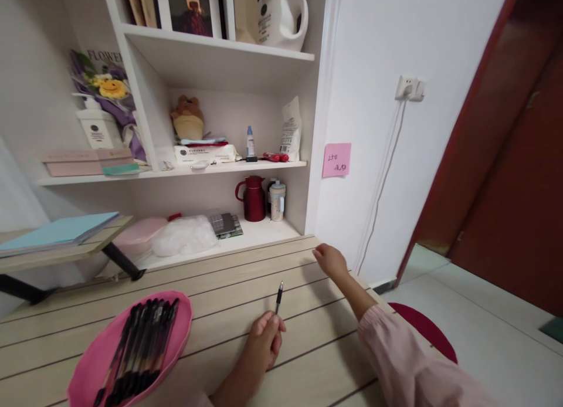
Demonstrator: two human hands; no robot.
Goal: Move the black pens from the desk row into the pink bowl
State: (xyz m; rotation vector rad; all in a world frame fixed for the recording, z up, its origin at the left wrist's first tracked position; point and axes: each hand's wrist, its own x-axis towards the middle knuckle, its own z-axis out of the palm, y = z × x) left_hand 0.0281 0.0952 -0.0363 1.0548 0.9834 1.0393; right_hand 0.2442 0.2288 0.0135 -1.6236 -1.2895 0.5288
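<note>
My left hand (266,336) is closed around a pen (279,298), whose black grip and tip point up and away from me. Farther off to the right, my right hand (331,260) hovers near the table's far right corner, fingers curled together; what it holds, if anything, is hidden. To the left of my left hand lies a pink oval tray (187,319) with several black capped pens (143,342) side by side in it. Both hands are over the wooden table (229,290) with dark stripes.
Behind the table stands a white shelf unit (220,49) with a red thermos jug (254,199), a pale cup (277,200) and a plastic bag (185,236). A raised stand (99,237) bears blue papers (61,231) at left. A pink note (336,160) sticks to the wall.
</note>
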